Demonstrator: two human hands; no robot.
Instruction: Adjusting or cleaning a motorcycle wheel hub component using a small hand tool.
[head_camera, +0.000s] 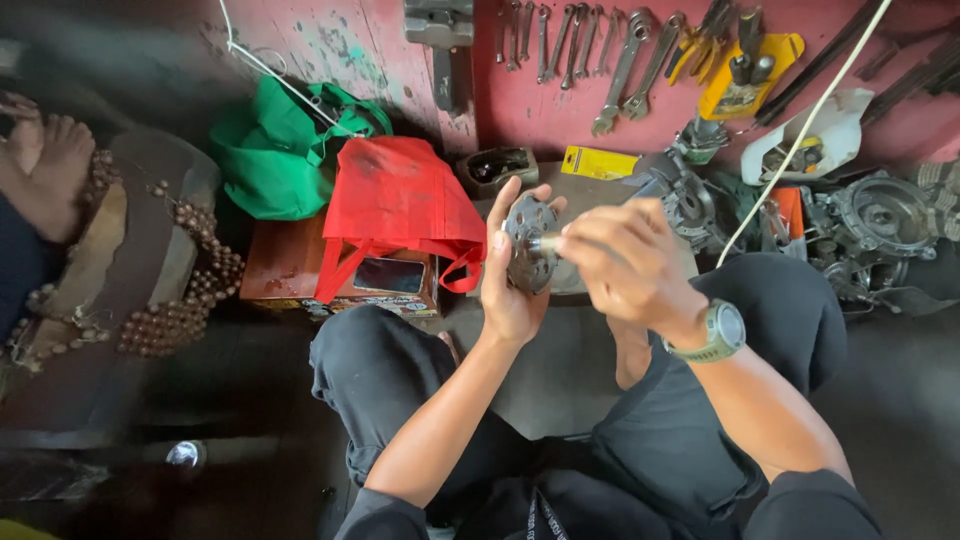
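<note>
Red wall (560, 110) with hung wrenches (560, 40) backs the floor workspace. Left hand (510, 290) grips a round metal disc (528, 243) upright at centre, above the knees; right hand (625, 265) pinches a small pin (547, 243) at its hub, wrist bent inward. Best keep the disc steady and the pin square.

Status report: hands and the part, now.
Left hand grips round metal disc upright. Right hand pinches small pin at disc's centre. Nothing between hands; red bag sits behind.
</note>
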